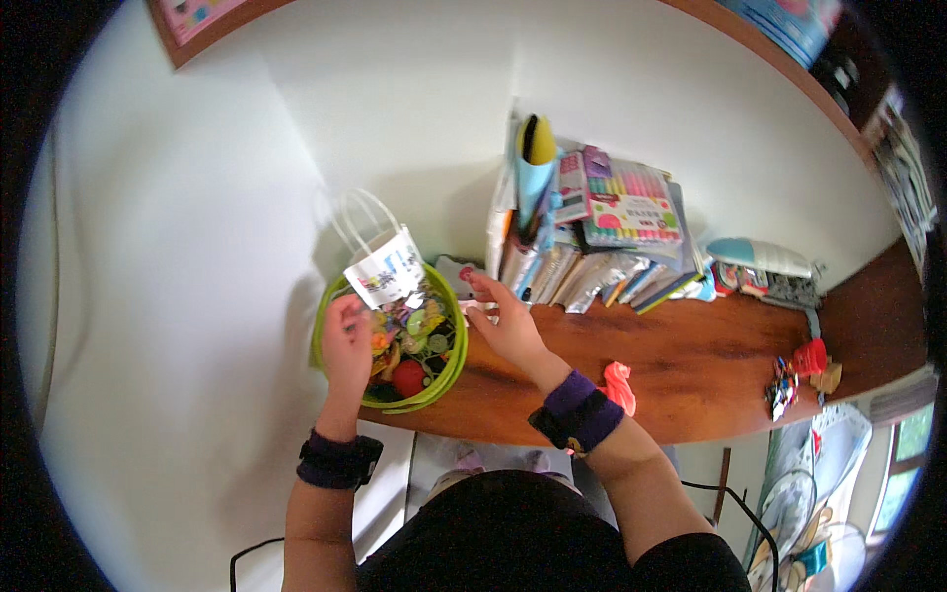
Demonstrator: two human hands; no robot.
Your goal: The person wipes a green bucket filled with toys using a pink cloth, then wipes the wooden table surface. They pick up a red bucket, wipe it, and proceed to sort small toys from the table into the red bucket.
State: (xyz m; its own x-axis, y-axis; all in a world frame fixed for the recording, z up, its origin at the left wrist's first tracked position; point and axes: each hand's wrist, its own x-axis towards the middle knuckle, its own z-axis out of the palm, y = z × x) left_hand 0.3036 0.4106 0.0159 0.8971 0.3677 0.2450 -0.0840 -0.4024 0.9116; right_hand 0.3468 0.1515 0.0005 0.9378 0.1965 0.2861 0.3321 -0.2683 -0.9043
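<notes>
My left hand (348, 337) is over the left edge of a green basket (460, 348), close to a small white paper bag (385, 268) with looped handles that stands tilted in it. The fingers are curled and blurred; whether they touch the bag or hold anything cannot be told. The basket is full of mixed small toys and trinkets, among them a red ball (408, 378). My right hand (509, 323) hovers right of the basket, thumb and fingers apart, near a small round red item (466, 274); I cannot tell whether the fingertips touch it.
A row of books (573, 277) stands against the wall, with a marker set (632, 211) on top and a rolled blue and yellow item (536, 166) beside it. On the wooden desk (688, 340) are a coral-pink figure (619, 386), a red cup (809, 358) and a white-and-blue object (760, 256).
</notes>
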